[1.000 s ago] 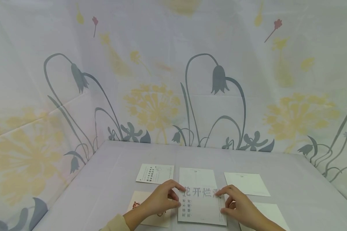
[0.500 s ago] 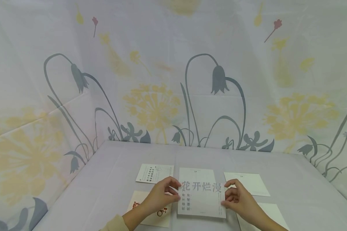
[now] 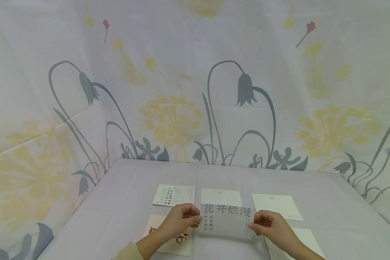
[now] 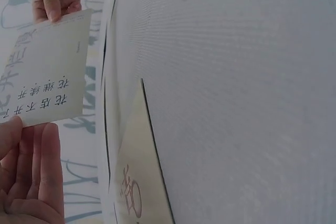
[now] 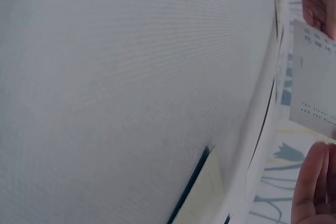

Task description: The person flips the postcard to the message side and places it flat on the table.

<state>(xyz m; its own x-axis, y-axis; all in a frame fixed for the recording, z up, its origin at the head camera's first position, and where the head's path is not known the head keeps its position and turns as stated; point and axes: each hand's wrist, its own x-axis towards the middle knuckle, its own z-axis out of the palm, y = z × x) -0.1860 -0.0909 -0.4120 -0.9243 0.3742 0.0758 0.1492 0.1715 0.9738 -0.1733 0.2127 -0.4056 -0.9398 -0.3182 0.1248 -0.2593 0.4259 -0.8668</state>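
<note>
A pale card [image 3: 229, 222] printed with large grey characters and smaller dark lines is held up above the table, tilted toward me. My left hand [image 3: 182, 222] pinches its left edge between thumb and fingers. On the opposite edge, my right hand [image 3: 271, 227] pinches it the same way. Seen from the left wrist, the card [image 4: 52, 72] spans between both hands, with the left thumb [image 4: 10, 132] on its printed face. The right wrist view catches only part of the card [image 5: 315, 77] at its right border.
Several other cards lie flat: a printed one [image 3: 173, 195] at back left, a plain one [image 3: 221, 196] behind the held card, another [image 3: 276, 206] at back right, one [image 3: 307, 240] beneath the right forearm, and a cream card with red print [image 3: 178, 247] by the left hand. Flowered cloth [image 3: 195, 90] walls the table [image 3: 143, 173].
The card has risen off the table and tipped up, its printed face turning more toward me. Both hands shifted their grip to its side edges, the right one sliding slightly outward.
</note>
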